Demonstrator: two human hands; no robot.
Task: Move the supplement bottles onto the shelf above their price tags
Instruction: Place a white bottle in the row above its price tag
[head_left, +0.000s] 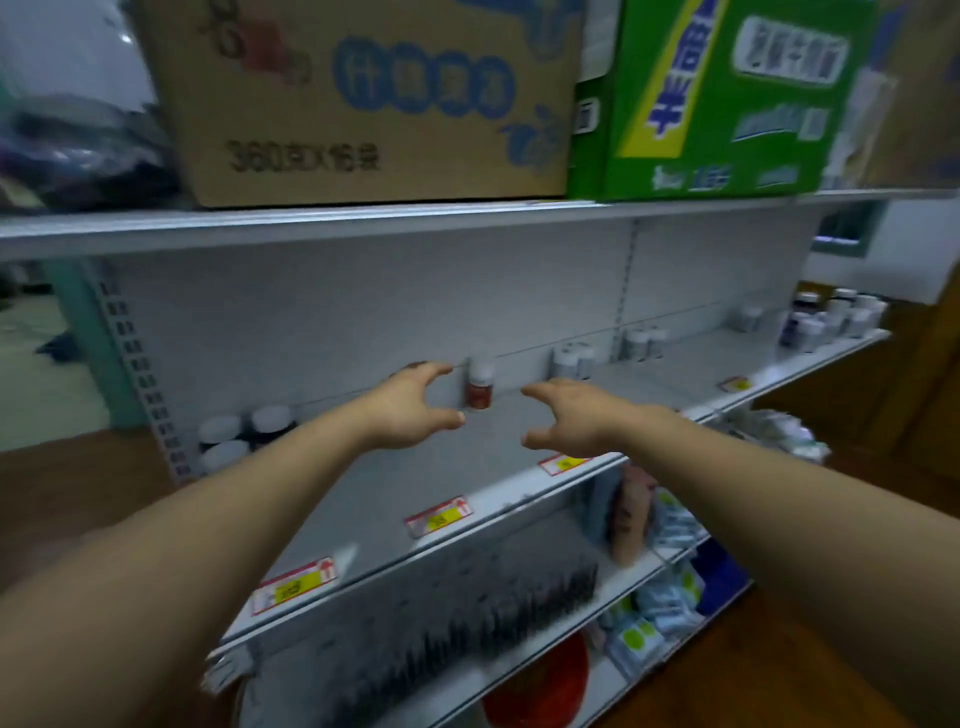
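A small red-brown supplement bottle (479, 385) with a white cap stands at the back of the grey middle shelf (395, 499). My left hand (415, 410) hovers just left of it, thumb and fingers spread, holding nothing. My right hand (574, 415) reaches in from the right, fingers spread, also holding nothing. Three dark bottles with white caps (244, 431) stand at the shelf's left end. White bottles (571, 361) and a second pair of white bottles (644, 343) stand further right along the back. Red-and-yellow price tags (439, 517) line the shelf's front edge.
A cluster of several bottles (831, 319) sits at the shelf's far right end. A cardboard box (363, 104) and a green carton (727, 98) rest on the shelf above. Lower shelves hold blue-white packets (670, 525) and a red item (540, 686).
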